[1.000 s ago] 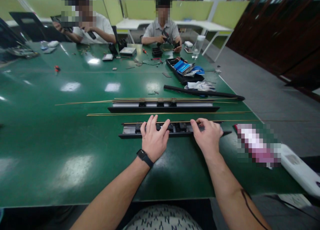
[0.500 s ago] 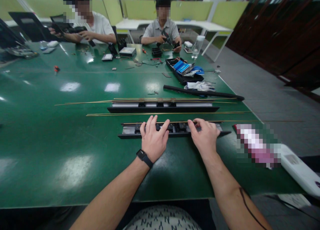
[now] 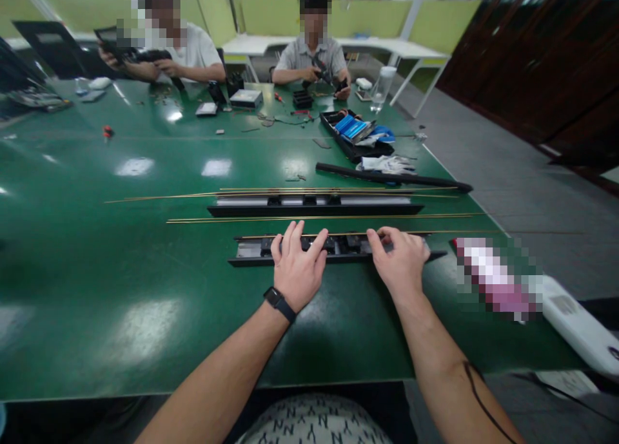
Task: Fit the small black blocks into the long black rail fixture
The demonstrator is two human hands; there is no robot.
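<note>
A black and silver channel (image 3: 249, 249) with dark blocks inside lies nearest me on the green table (image 3: 145, 270). Across it rests my left hand (image 3: 298, 263), fingers spread over the blocks, a black watch on the wrist. At the channel's right part, my right hand (image 3: 399, 257) pinches a thin brass-coloured rod (image 3: 464, 231), which runs along the channel's far edge and out to the right. Behind lie two more thin rods (image 3: 203, 221) and a second channel (image 3: 314, 209) with rods over it.
A black tube (image 3: 396, 176), gloves (image 3: 387, 165) and a black tray (image 3: 358, 151) lie at the back right. A white device (image 3: 578, 328) is at the right edge. Two people sit across the table holding dark objects; a clear bottle (image 3: 383, 89) stands near one.
My right hand has shifted slightly to the right along the channel with the rod. My left hand has stayed in place. The person at the left has raised the dark object a little.
</note>
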